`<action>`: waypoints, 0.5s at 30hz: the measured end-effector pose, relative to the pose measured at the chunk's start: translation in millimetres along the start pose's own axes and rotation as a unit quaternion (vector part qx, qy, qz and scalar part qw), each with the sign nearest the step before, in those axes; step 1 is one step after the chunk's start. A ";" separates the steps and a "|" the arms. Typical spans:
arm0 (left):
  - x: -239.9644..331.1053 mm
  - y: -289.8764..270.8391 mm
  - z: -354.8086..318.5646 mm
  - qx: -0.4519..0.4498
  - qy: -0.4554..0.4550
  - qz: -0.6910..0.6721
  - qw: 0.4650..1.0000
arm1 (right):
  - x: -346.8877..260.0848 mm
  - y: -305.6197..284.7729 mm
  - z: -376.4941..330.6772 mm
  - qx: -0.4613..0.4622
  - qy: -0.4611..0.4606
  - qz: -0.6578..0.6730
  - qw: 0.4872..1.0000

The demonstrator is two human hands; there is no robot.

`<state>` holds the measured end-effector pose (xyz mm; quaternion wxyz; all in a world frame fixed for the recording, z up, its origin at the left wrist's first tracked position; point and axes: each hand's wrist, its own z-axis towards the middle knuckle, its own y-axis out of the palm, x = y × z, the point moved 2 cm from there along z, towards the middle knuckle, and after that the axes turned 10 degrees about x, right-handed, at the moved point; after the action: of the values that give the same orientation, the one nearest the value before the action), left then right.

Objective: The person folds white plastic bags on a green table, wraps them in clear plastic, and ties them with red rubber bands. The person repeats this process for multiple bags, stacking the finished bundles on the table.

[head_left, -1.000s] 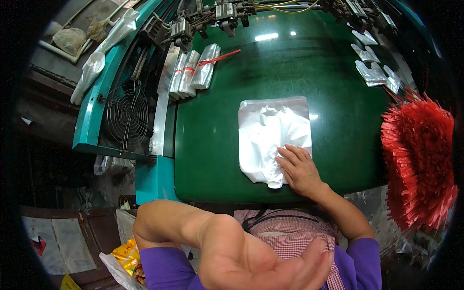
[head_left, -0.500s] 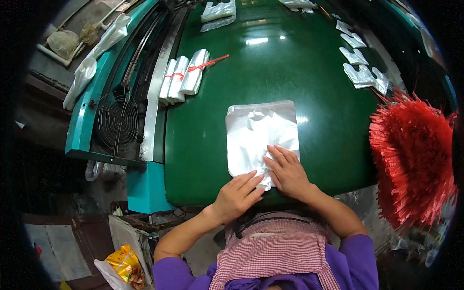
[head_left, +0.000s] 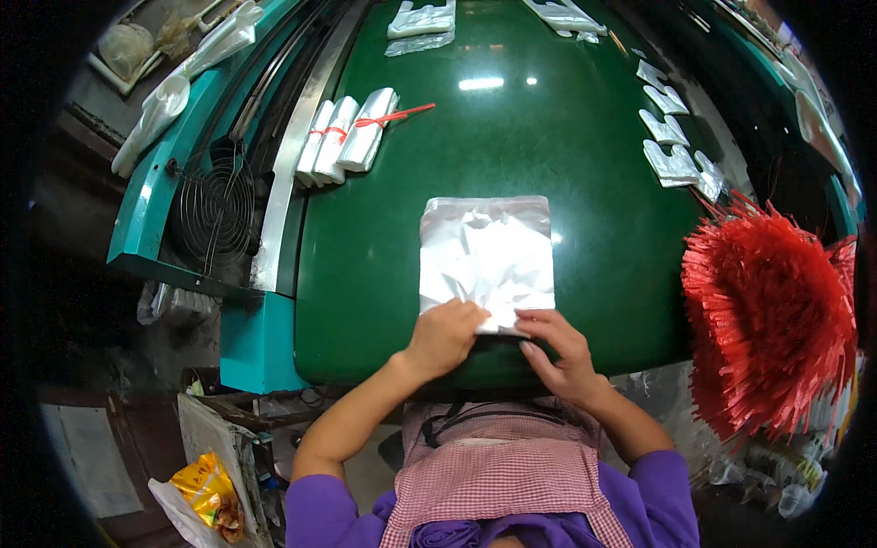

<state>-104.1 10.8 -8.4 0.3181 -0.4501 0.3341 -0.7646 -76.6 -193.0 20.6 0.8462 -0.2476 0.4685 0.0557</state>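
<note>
A flat stack of shiny, whitish plastic bags [head_left: 487, 251] lies on the green tabletop in front of me. Its sheets are wrinkled toward the near edge. My left hand [head_left: 446, 336] is closed at the near left corner, fingers curled over the edge of the stack. At the near right corner, my right hand [head_left: 559, 352] rests its fingertips on top of the stack. Its thumb hangs apart from the fingers, just off the near edge.
Rolled plastic bundles [head_left: 340, 142] tied with red string lie at the left. Folded bags [head_left: 669, 163] line the right edge, and more bag stacks [head_left: 422, 20] lie far back. A bushy red bunch of plastic strips [head_left: 763, 315] hangs at the right. A wire fan guard [head_left: 216, 215] stands left.
My left fingers have gone from lying flat on the stack to curling over its near edge. My right hand has drawn back toward me to the near right corner.
</note>
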 end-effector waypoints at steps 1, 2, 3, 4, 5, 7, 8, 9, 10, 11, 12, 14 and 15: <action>-6.5 0.1 8.1 0.006 -0.027 -0.034 0.999 | 4.2 -4.3 -8.0 -0.047 0.093 0.118 0.987; -13.3 0.6 14.5 0.011 -0.054 -0.067 0.996 | 9.6 -2.9 -13.3 -0.063 0.213 0.195 0.955; -20.4 2.4 19.3 -0.030 -0.102 -0.101 0.989 | 17.2 -1.0 -19.8 -0.075 0.328 0.266 0.903; -21.3 2.9 20.0 -0.035 -0.102 -0.106 0.989 | 26.4 1.5 -27.3 -0.081 0.438 0.332 0.831; -21.6 2.9 20.3 -0.039 -0.103 -0.111 0.988 | 47.7 5.3 -30.5 -0.053 0.442 0.375 0.813; -18.8 -0.4 16.4 -0.032 -0.084 -0.104 0.991 | 57.8 5.7 -9.7 0.056 0.453 0.531 0.714; -16.5 -1.5 12.5 -0.025 -0.048 -0.112 0.992 | 58.6 7.8 1.0 0.109 0.417 0.553 0.713; -15.1 -4.2 8.1 -0.017 -0.014 -0.117 0.993 | 65.5 12.6 10.3 0.112 0.414 0.537 0.726; -13.4 -7.6 3.9 -0.011 0.022 -0.123 0.992 | 71.3 13.5 14.5 0.079 0.427 0.546 0.716; -15.0 -8.3 -3.6 -0.023 0.027 -0.134 0.990 | 76.1 12.9 20.6 0.062 0.450 0.513 0.729; -16.2 -10.5 -9.1 -0.035 0.026 -0.127 0.991 | 77.2 14.3 27.5 0.042 0.474 0.476 0.739; -17.3 -13.6 -14.5 -0.060 0.025 -0.113 0.991 | 65.3 7.1 38.3 0.107 0.321 0.252 0.907; -16.6 -16.4 -11.9 -0.051 0.014 -0.102 0.993 | 51.8 1.5 43.3 0.146 0.179 0.062 0.971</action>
<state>-111.3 36.0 -7.6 0.2102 -0.4868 0.3291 -0.7814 -15.2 -178.4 -3.4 0.7702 -0.0979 0.6302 -0.0061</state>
